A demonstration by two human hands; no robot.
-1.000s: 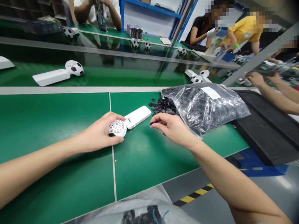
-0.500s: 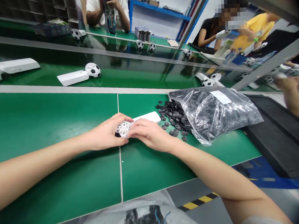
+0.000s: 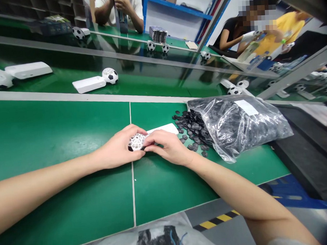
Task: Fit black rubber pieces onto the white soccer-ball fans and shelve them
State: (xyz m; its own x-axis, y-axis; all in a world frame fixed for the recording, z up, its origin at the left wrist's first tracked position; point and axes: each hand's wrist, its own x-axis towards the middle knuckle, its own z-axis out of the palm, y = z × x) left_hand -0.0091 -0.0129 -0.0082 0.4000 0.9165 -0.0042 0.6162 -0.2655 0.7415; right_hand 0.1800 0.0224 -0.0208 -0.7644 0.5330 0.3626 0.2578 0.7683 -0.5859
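Note:
On the green table lies a white device with a football-shaped head (image 3: 137, 141) and a flat white handle (image 3: 166, 129) pointing right. My left hand (image 3: 122, 146) is wrapped round the head, its thumb on the near side and fingers on the far side. Against the head's right side, my right hand (image 3: 164, 146) pinches with thumb and fingertips at a small black piece (image 3: 143, 148), mostly hidden by the fingers. Loose black pentagon pieces (image 3: 195, 130) are spread just beyond my right hand, spilling from a clear plastic bag (image 3: 242, 122).
Behind a pale rail, a green conveyor (image 3: 151, 81) carries similar football-headed devices (image 3: 110, 76). A black tray (image 3: 303, 152) stands at the right. Co-workers sit across the line, one in a white shirt (image 3: 134, 11), another in a yellow top (image 3: 289, 26).
The camera view has shifted slightly. The devices on the conveyor appear further right. My left hand keeps its hold, while my right fingertips have moved slightly at the head's near right side.

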